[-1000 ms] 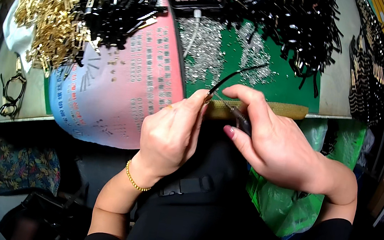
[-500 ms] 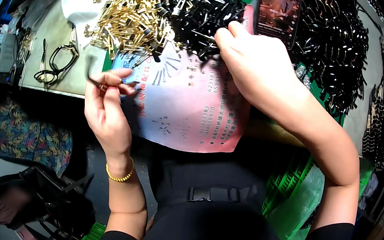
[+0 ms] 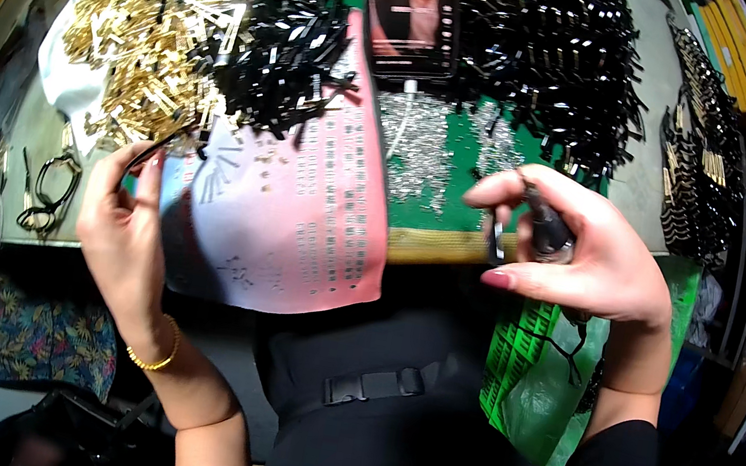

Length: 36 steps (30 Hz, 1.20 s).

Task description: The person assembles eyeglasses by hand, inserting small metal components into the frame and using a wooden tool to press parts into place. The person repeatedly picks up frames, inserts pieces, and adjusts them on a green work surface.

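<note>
My left hand (image 3: pixel 124 236), a yellow beaded bracelet at its wrist, pinches a thin dark eyeglass temple (image 3: pixel 150 152) beside the heap of gold pieces. Out to the right, my right hand (image 3: pixel 614 254) curls around a black screwdriver (image 3: pixel 549 231); a dark cord hangs below that hand. A small black piece (image 3: pixel 496 238) shows between its thumb and forefinger, slightly blurred. Between the hands lies a pink and blue printed mat (image 3: pixel 295 230), draped over the table's front edge. Small silver parts (image 3: pixel 422 147) are spread on the green surface (image 3: pixel 466 150) beyond my right hand.
Heaps of gold metal pieces (image 3: pixel 146 27) and black temples (image 3: pixel 283 60) cover the back left. More black temples (image 3: pixel 551 55) lie at the back right, a phone (image 3: pixel 413 32) between the heaps. Glasses frames (image 3: pixel 55 190) sit at far left. A green crate (image 3: pixel 520 356) is below the table.
My right hand has come back from the black heap toward the right front and now has the screwdriver in it. My left hand still pinches the temple. The view has shifted rightward.
</note>
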Available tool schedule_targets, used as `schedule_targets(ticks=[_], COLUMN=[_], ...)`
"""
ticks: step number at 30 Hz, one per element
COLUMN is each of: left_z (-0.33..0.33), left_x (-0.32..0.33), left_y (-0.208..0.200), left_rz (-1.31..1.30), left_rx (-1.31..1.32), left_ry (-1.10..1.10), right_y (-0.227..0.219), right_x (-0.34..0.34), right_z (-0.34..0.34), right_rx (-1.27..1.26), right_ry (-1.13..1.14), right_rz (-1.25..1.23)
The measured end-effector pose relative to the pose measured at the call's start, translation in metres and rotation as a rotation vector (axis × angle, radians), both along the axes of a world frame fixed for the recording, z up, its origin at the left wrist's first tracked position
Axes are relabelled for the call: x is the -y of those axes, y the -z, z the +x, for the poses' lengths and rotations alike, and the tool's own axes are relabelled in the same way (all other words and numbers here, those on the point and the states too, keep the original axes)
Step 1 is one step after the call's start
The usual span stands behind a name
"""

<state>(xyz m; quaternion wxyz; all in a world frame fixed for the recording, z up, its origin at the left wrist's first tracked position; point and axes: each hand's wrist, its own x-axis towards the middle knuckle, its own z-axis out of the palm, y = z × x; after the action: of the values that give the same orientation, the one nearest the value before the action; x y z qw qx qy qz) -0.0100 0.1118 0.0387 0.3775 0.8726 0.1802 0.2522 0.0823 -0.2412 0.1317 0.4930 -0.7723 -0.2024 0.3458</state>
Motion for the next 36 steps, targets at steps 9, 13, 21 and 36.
schedule_targets(ticks=[9,13,21,36], left_z=[0.012,-0.004,-0.022,-0.020], left_x=[0.069,0.093,0.171,0.165], left_y=[0.021,0.008,0.004,0.015], left_rz=[0.177,-0.124,-0.531,-0.142], left_rx=[-0.028,-0.109,-0.208,-0.076], left_ry=[0.313,0.349,0.783,0.957], right_y=[0.040,0.071,0.039,0.052], right_x=[0.085,0.079,0.033,0.021], right_z=[-0.025,-0.028,-0.035,-0.045], right_rx=[-0.235,0.464,-0.232,-0.171], right_ry=[0.499,0.453,0.446,0.203], right_rz=[-0.160,-0.311,0.257,0.103])
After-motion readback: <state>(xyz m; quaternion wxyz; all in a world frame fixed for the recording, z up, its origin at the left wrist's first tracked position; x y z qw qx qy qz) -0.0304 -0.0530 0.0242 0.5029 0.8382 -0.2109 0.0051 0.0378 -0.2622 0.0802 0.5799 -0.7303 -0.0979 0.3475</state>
